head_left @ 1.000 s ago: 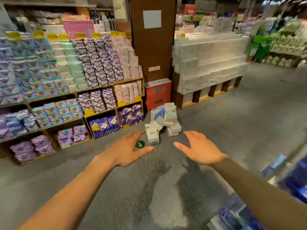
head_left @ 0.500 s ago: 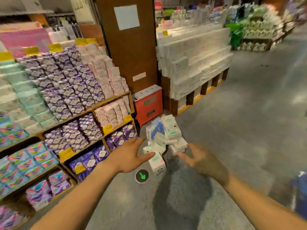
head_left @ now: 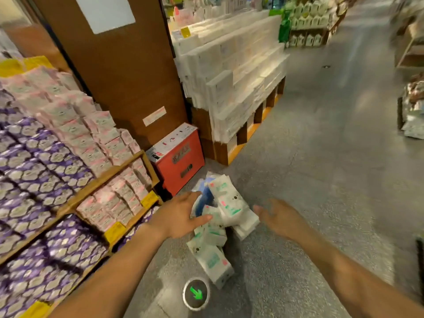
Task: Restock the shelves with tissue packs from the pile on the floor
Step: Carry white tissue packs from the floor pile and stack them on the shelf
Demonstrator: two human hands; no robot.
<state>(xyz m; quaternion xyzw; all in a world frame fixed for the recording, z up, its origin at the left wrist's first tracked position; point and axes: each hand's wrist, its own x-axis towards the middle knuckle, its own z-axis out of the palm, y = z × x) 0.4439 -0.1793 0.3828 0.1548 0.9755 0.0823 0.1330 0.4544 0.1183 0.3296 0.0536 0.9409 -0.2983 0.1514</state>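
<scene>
Both bare arms are stretched forward and down. The left hand [head_left: 181, 216] is spread, palm down, fingers straight, over the left side of the pile of tissue packs [head_left: 227, 203]; whether it touches them cannot be told. The right hand [head_left: 278, 218] is relaxed and loose-fingered, holding nothing, just beside the pile's right side.

The pile lies on the grey speckled floor [head_left: 321, 180] of a shop aisle, near the end of the wooden shelves [head_left: 107, 177] and in front of a red box [head_left: 181, 157] that stands against a brown pillar [head_left: 119, 76]. A round floor marker [head_left: 196, 293] with a green arrow lies near the closest pack.

The shelves hold rows of pink packs [head_left: 110, 198] and purple packs [head_left: 41, 157]. Beyond the pillar, white bundles [head_left: 229, 72] are stacked on a low wooden stand.
</scene>
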